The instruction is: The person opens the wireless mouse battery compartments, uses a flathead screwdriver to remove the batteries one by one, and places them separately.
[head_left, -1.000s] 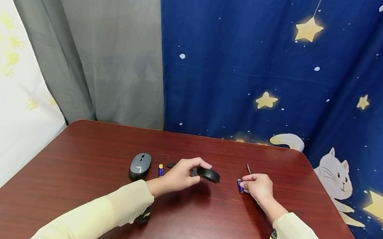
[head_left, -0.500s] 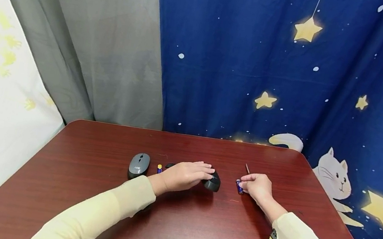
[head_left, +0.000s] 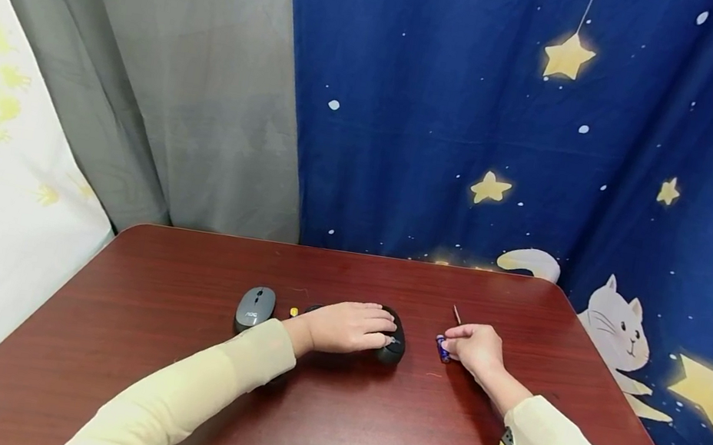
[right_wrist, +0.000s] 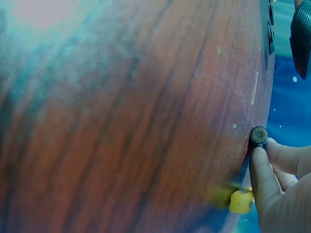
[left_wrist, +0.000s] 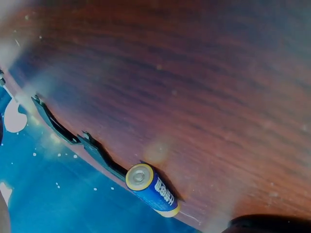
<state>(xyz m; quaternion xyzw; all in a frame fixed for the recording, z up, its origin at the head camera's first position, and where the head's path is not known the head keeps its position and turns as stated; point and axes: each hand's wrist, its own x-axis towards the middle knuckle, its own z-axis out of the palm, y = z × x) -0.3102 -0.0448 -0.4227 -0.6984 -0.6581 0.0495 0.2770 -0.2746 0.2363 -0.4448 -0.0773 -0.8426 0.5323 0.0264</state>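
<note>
Black mouse (head_left: 392, 343) back down on the tabletop (head_left: 325, 420), was lifted a sec ago | left hand (head_left: 347, 328) flat over it, fingers straight | right hand (head_left: 475, 348) just right of it, pinching a battery (head_left: 442, 347) | grey mouse (head_left: 255, 307) left of it, so battery swap looks next

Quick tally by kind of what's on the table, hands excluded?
Mice: 2, a grey mouse and a black mouse under the left hand
Batteries: 2, a loose battery and a pinched battery in the right hand
Black cover piece: 1
Thin stick: 1
Total: 6
</note>
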